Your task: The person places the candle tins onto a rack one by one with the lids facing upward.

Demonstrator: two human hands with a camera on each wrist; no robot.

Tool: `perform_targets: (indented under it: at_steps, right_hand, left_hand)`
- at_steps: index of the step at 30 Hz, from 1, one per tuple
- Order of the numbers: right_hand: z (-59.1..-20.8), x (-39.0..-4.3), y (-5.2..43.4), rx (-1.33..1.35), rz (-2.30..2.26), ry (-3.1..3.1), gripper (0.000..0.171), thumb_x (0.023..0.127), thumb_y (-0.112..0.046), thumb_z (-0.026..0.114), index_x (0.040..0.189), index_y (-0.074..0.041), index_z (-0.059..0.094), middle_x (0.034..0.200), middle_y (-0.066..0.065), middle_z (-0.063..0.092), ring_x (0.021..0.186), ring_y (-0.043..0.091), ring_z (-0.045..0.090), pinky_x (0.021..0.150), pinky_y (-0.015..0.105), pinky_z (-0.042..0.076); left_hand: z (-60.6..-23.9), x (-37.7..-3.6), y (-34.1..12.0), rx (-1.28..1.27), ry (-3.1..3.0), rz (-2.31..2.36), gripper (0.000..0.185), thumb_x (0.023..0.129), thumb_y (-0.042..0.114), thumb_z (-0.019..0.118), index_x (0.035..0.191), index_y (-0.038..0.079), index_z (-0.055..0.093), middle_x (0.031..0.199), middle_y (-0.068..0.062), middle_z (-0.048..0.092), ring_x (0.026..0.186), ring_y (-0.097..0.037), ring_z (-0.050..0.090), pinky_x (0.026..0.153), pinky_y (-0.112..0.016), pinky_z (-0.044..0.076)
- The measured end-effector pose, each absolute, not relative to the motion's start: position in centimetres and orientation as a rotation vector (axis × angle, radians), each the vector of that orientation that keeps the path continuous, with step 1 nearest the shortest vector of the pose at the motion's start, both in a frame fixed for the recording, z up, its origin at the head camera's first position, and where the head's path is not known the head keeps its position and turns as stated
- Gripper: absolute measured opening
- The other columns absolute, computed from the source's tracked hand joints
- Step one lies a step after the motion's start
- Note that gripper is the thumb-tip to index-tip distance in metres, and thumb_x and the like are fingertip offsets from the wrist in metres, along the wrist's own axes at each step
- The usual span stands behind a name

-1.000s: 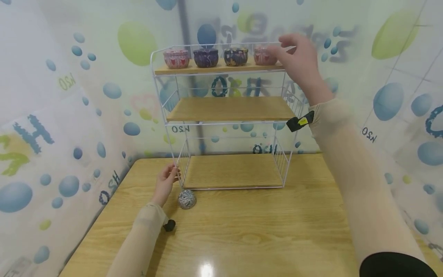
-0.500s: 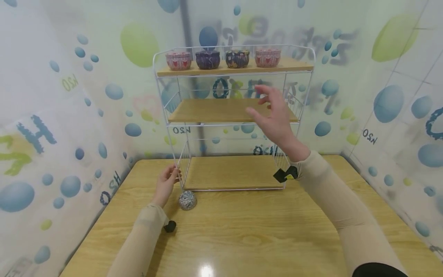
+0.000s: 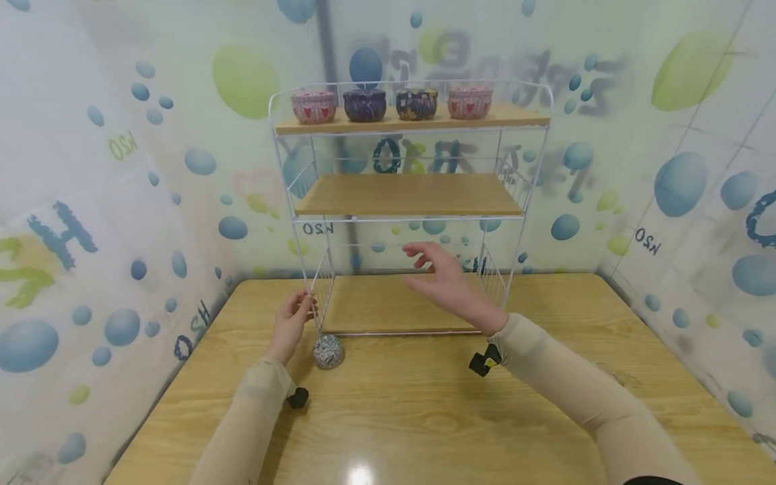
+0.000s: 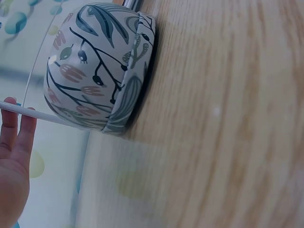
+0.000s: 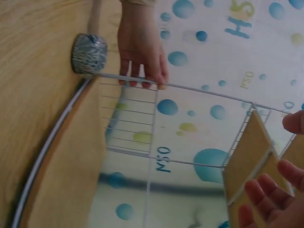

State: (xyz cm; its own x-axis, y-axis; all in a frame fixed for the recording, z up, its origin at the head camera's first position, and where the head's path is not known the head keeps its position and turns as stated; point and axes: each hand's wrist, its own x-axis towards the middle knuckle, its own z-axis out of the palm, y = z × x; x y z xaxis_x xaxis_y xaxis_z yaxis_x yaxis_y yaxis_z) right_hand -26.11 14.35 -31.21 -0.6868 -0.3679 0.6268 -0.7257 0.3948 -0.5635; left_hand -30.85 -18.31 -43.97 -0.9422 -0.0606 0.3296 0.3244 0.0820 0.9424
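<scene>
My left hand [image 3: 292,325] grips the front left post of a white wire rack [image 3: 279,158] low down, its fingertips at the wire in the left wrist view. Just in front of that post, a round tin [image 3: 328,351] with a grey-and-white leaf pattern stands on the table, its wider rim [image 4: 130,90] downward. My right hand [image 3: 445,286] holds nothing; its fingers are spread and lightly bent in front of the rack's bottom shelf [image 3: 370,303]. Several patterned tins line the wooden top shelf [image 3: 512,116], among them a pink one [image 3: 469,103] rightmost and a purple one [image 3: 365,106].
The rack's middle shelf [image 3: 412,194] is a bare wooden board, with wire side guards [image 3: 516,180] at its ends. A glossy wooden table [image 3: 400,411] carries the rack. Behind it hangs a wall covering [image 3: 242,155] printed with blue and green bubbles.
My right hand has left the pink tin on the top shelf and come down past the middle shelf to the bottom shelf's height. The left hand keeps its grip on the post.
</scene>
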Motion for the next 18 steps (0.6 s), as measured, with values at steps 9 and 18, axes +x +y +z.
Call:
perform_targets:
  at_steps: [9,18]
  right_hand:
    - [-38.6,-27.8,12.1,1.055,1.155,-2.484,0.052,0.083,-0.021,0.076,0.129,-0.005,0.057,0.120,0.008,0.060,0.098,0.024,0.056,0.080,0.043,0.050]
    - [-42.0,-29.4,9.0,1.172,1.194,-2.563,0.057,0.083,-0.019,0.077,0.131,-0.001,0.054,0.124,0.019,0.057,0.101,0.034,0.057,0.082,0.042,0.050]
  left_hand:
    - [-43.9,-30.7,-18.0,-0.276,-2.110,-1.931,0.026,0.102,0.021,0.052,0.114,-0.002,0.055,0.103,-0.015,0.058,0.089,-0.014,0.060,0.082,-0.028,0.055]
    - [-43.7,-30.5,-18.2,-0.274,-2.071,-1.942,0.025,0.102,0.020,0.051,0.112,-0.003,0.054,0.102,-0.013,0.058,0.091,-0.018,0.061,0.084,-0.033,0.055]
